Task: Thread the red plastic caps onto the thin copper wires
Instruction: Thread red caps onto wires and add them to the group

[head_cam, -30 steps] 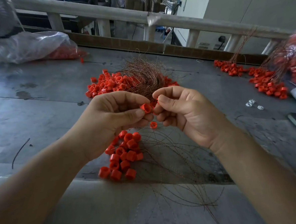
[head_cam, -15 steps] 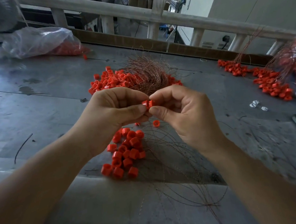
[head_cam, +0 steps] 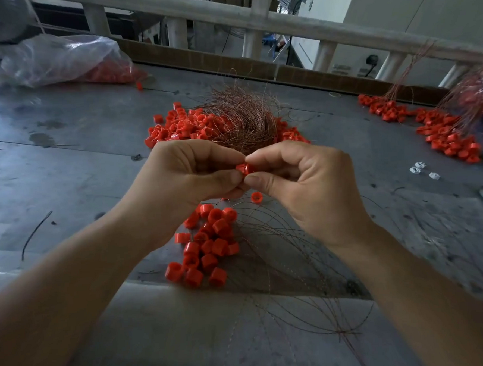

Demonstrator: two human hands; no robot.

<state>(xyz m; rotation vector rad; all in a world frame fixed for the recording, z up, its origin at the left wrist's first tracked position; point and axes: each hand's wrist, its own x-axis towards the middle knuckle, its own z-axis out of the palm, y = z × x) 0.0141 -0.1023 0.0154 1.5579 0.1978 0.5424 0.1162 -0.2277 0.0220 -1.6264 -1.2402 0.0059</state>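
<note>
Pinching by left hand: red cap, raised above loose caps.
Grip of right hand: pinches cap's right end; wire unseen.
Cap axis: apparently left-right, hands equally near.

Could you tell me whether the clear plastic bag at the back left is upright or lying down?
Lying down: the clear plastic bag slumps flat on the table, with red caps showing through its right end.

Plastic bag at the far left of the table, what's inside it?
Red caps show through the clear plastic bag near its right end. The crumpled, glaring film hides how far they run leftward and anything else inside.
</note>
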